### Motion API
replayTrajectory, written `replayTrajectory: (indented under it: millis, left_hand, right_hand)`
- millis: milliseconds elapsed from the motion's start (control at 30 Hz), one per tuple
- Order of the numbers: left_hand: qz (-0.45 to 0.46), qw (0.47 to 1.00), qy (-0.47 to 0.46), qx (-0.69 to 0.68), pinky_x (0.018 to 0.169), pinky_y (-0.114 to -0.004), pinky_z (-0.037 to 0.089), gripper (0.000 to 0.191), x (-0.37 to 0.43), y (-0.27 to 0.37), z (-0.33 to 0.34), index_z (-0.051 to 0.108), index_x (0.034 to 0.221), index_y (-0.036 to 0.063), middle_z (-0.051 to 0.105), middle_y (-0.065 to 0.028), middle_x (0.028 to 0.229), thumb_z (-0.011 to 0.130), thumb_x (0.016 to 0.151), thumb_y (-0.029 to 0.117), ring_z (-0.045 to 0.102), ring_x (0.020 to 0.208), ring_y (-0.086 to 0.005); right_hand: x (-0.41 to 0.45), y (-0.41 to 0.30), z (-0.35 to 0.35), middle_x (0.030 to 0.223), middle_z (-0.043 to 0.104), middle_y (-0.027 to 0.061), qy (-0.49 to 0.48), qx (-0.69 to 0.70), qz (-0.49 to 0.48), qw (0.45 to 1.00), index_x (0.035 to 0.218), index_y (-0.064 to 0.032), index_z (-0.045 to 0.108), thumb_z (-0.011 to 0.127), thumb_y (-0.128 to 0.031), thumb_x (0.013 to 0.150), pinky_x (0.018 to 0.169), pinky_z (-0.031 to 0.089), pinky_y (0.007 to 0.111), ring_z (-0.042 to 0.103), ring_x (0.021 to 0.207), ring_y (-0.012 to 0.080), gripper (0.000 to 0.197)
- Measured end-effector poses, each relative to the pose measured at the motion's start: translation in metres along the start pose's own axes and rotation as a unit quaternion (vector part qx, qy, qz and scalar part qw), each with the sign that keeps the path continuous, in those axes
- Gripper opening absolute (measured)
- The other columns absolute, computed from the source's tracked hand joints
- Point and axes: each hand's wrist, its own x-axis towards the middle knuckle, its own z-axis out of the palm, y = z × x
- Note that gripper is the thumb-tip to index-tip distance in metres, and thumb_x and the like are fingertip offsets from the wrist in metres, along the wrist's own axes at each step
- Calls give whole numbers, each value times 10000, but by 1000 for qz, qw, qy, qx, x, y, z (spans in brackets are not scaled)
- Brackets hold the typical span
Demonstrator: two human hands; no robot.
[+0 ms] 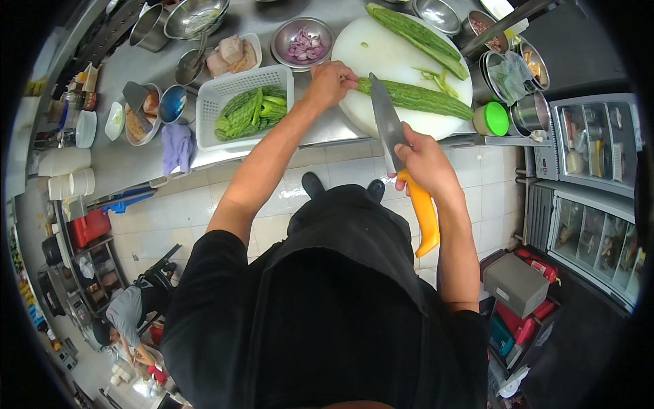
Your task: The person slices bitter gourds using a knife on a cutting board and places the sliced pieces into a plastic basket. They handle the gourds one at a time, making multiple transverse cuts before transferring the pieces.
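My right hand (422, 161) grips a chef's knife by its yellow handle (425, 220), with the broad steel blade (387, 120) pointing away from me. The blade tip lies at the left part of a long green gourd (429, 99), which looks like a ridged luffa or snake gourd. At that gourd's left end, my left hand (332, 82) pinches it between thumb and fingers. Both rest over a round white cutting board (352, 51). Farther back on the board lie long green gourd pieces (416, 38), and pale green trimmings (438, 82) sit between.
Left of the board stands a white perforated basket (207, 112) of green gourd pieces (250, 112). Behind it is a steel bowl of sliced purple onion (305, 45). A green-lidded container (495, 118) touches the board's right side. A purple cloth (177, 147) hangs at the counter edge. Another person (127, 312) bends over at lower left.
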Motion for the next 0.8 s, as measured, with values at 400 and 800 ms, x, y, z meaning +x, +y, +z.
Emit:
replayTrajectory:
  millis: [400,800]
  left_hand:
    - [48,992,101,61,792,-365,434,111,-9,13,6,769,876,133,689,-31,836,773,776,85,648,801,-236]
    - [-11,997,71,-34,800,-374,464,112,-39,21,4,779,886,101,712,-60,861,765,775,86,658,786,-234]
  right_hand:
    - [-3,13,22,681,638,136,-14,-60,8,998,1528,39,294,471,-80,969,425,507,331,609,461,178,598]
    - [48,74,56,674,656,239,74,-105,-136,982,1485,28,376,507,-83,924,583,553,445,660,545,343,587]
